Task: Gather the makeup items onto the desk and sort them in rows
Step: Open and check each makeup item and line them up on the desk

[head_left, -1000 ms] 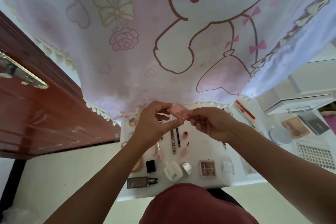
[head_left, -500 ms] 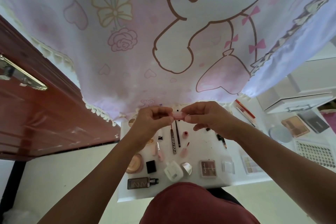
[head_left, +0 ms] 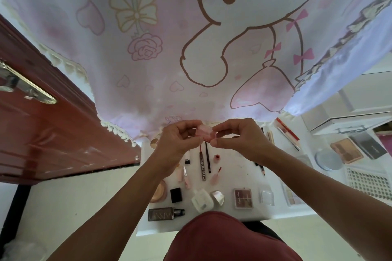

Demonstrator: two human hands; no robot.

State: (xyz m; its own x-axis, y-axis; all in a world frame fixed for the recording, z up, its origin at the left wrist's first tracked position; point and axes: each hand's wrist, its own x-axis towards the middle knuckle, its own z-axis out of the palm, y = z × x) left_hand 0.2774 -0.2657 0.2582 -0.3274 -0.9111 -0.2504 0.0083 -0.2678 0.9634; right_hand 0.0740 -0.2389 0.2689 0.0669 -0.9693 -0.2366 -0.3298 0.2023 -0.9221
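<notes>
The small pink case (head_left: 204, 133) is in the air over the far edge of the white desk (head_left: 233, 167), pinched from both sides. The left hand (head_left: 177, 141) holds its left edge between curled thumb and fingers, and the right hand (head_left: 241, 140) nips its right corner the same way. A second ago its flat face was turned up; half a second ago it was edge-on; now the face shows again, tilted. The hands have barely shifted, so it is being turned over, perhaps checked or snapped closed, though the view is too small to tell which. It has not joined a row yet. Below lie the lined-up items: the COLORKEY tube (head_left: 203, 166), black cube (head_left: 176, 195), brown palette (head_left: 243, 199) and UNNY bottle (head_left: 164, 214). A pink printed cloth (head_left: 148, 53) hangs behind.
</notes>
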